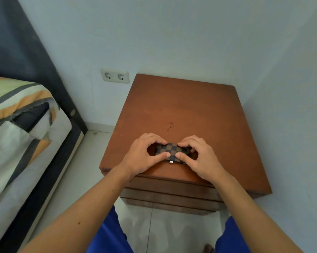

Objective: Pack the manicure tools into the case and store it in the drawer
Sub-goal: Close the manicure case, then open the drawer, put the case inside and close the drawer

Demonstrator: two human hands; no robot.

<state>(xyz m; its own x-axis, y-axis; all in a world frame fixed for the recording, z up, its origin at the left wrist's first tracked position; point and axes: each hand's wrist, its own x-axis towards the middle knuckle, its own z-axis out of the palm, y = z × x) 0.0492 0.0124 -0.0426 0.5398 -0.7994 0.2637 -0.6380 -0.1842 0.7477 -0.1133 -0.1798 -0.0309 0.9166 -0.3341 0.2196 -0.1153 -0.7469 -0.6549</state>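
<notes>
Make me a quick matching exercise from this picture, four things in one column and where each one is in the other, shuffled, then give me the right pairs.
Things:
1. checkered case
2. wall socket
3. bed
4. drawers

Places:
A. on the wall, left of the nightstand's back corner
B. at the front of the nightstand, below its top
C. between the left hand and right hand, on the nightstand top
D. along the left edge of the view

Pairs: 1-C, 2-A, 3-D, 4-B
</notes>
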